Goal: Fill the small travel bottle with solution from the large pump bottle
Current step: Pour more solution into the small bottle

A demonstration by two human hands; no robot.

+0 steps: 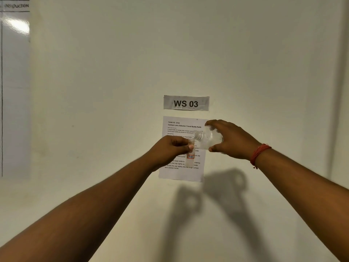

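My left hand (172, 148) grips a small clear travel bottle (190, 157) upright near its top; a red-edged sticker marked "TB" shows on its side. My right hand (229, 139) holds the large clear bottle (206, 138) tipped sideways, its uncapped threaded neck pointing left and sitting just above the small bottle's mouth. No pump head or cap is in view. Whether liquid flows cannot be told. Both bottles are raised in front of a pale wall.
On the wall behind the hands hang a "WS 03" label (186, 103) and a printed task sheet (179, 148). A glossy whiteboard (15, 91) fills the far left. A red thread band (258, 154) circles my right wrist.
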